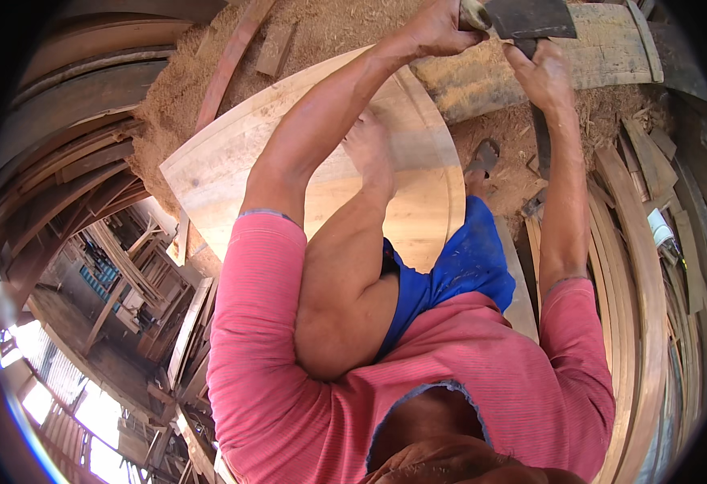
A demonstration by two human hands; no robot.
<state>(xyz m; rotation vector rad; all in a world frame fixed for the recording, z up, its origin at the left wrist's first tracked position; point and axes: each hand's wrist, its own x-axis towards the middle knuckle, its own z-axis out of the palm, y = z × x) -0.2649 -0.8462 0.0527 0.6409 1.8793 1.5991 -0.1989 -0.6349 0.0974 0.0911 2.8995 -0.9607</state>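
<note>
At the top edge, my right hand (pixel 543 77) is wrapped round the dark handle (pixel 542 141) of a hatchet-like tool. Its broad dark metal head (pixel 531 18) sits just above that hand. Close beside the head, my left hand (pixel 442 32) is closed on a rounded, pale brown piece (pixel 474 14) that looks like wood; the frame cuts off its upper part. Whether this piece touches the metal is unclear. Below my arms lies a wide, pale wooden panel (pixel 249 169) with a curved edge, and my bare left foot (pixel 367 145) rests on it.
A thick plank (pixel 611 48) lies beyond the panel at upper right. Sawdust (pixel 168 113) and shavings cover the ground. Long boards (pixel 652 323) line the right side, and stacked timber (pixel 87 89) stands at left. A sandal (pixel 486 155) shows near the panel's right edge.
</note>
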